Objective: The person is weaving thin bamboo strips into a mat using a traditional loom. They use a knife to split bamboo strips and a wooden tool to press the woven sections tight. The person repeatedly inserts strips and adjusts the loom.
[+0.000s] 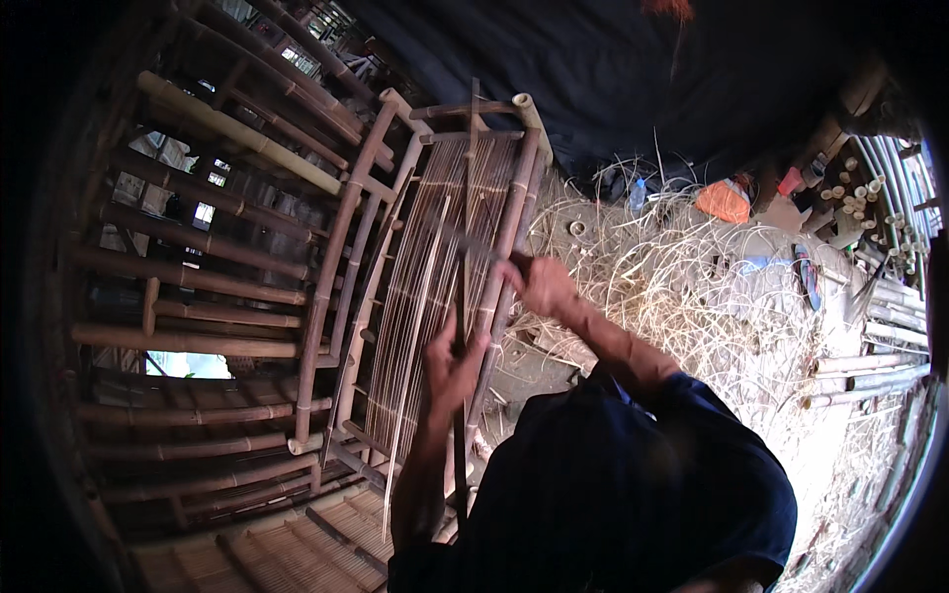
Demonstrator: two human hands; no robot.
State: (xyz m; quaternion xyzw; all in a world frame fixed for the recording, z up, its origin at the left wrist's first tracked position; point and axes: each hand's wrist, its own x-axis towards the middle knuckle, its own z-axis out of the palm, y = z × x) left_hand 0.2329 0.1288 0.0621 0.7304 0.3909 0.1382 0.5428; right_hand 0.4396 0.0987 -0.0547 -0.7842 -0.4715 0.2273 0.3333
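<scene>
My left hand [456,362] is closed around a long dark bamboo strip [471,188], which runs lengthwise over a bamboo bench [515,208]. My right hand [547,288] grips a knife [482,251] by its dark handle. The knife is smeared by motion, and its blade lies across the strip; whether it touches cannot be told. Below both hands is the bench's seat of thin bamboo slats [402,336], framed by round poles. A pale thin strip [427,277] lies along the slats.
Stacked bamboo frames [213,252] crowd the left side. Curly shavings [633,252] cover the ground at right, with an orange bag [725,201] and a plastic bottle [638,194] among them. Cut poles [870,381] lie at far right. A dark sheet [633,89] hangs behind.
</scene>
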